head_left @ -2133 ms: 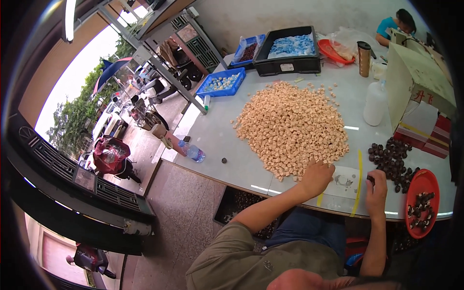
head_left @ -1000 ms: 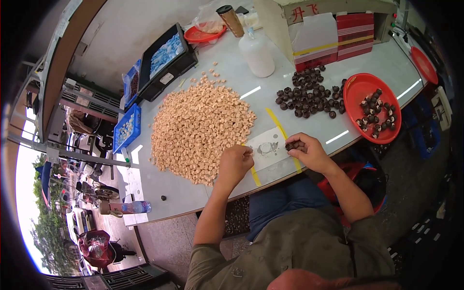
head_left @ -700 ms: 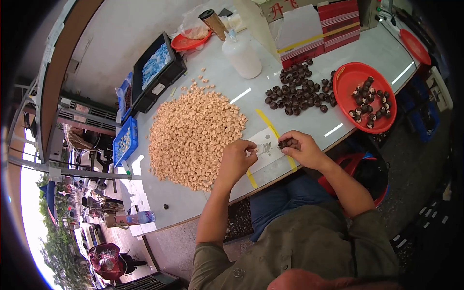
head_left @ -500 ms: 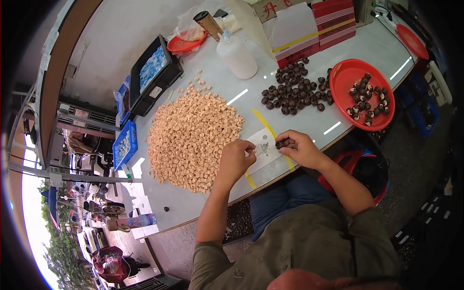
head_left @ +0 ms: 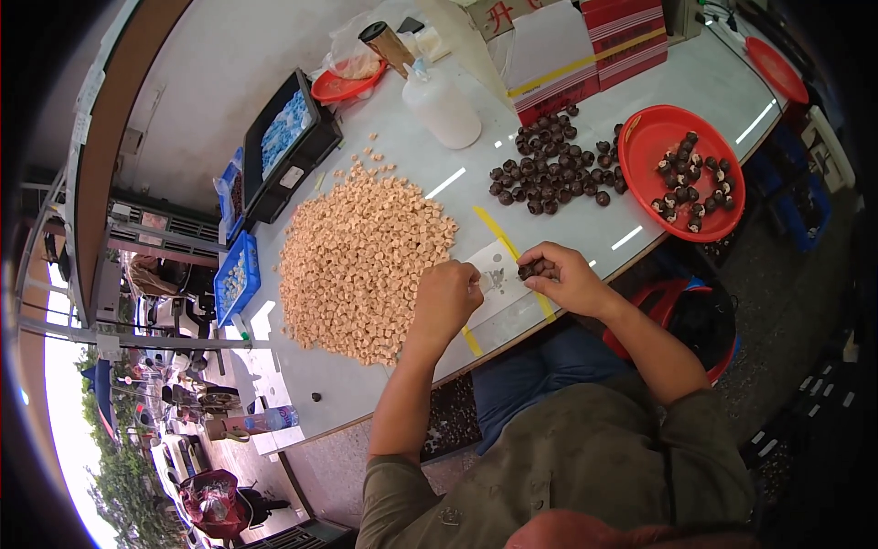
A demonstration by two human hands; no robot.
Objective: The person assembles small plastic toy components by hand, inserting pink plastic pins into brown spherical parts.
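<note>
My left hand (head_left: pixel 447 297) is closed in a pinch at the right edge of a big heap of small beige pieces (head_left: pixel 361 256). What its fingertips hold, if anything, is hidden. Across a white sheet (head_left: pixel 498 291) fixed with yellow tape, my right hand (head_left: pixel 569 282) is closed around several dark brown round pieces (head_left: pixel 530 270), like small hollow pods. More such dark brown pods (head_left: pixel 553 165) lie loose beyond that hand. A red round tray (head_left: pixel 672 128) at the right holds several dark pods that show whitish parts.
A white plastic bottle (head_left: pixel 444 110) stands at the back, near red-and-white boxes (head_left: pixel 626 41). On the left are a black crate (head_left: pixel 315 137) with blue contents and a blue tray (head_left: pixel 240 284). One dark piece (head_left: pixel 316 397) lies near the table's left end.
My left hand has turned slightly, so its fingertips are more hidden. My right hand stays almost in place, still holding the dark pods. The whole view has shifted a little.
</note>
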